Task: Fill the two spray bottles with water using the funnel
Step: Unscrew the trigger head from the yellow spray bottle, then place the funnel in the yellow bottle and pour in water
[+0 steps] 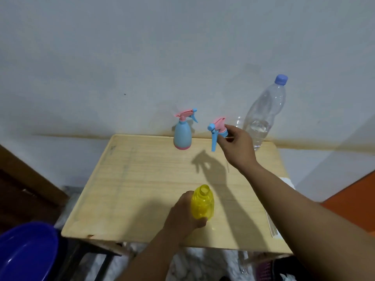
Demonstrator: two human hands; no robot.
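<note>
A light wooden table (142, 179) is seen from above, set against a pale wall (142, 57). Near its front edge a yellow spray bottle (203, 203) stands upright with its neck open and no head fitted. It is gripped from the left side by the left hand (182, 216); the thumb is pressed against the lower body of the bottle, while the other fingers are hidden behind it, so their spread cannot be told.

The removed spray head (216, 129), pink with a blue nozzle and trigger, is held in the air above the far right part of the table. It is pinched at its collar by the fingertips of the right hand (237, 147). A thin dip tube can be faintly made out running down past the wrist, though most of it is hard to follow.

A blue spray bottle (182, 136) with a pink base and its head fitted stands at the far edge of the table, well apart from the yellow one. A clear water bottle (265, 114) with a purple cap is seen at the far right corner, partly filled; its base is hidden behind the right hand. Something clear just left of it is too faint to identify.

A blue basin (26, 252) is cut off at the lower left corner.
</note>
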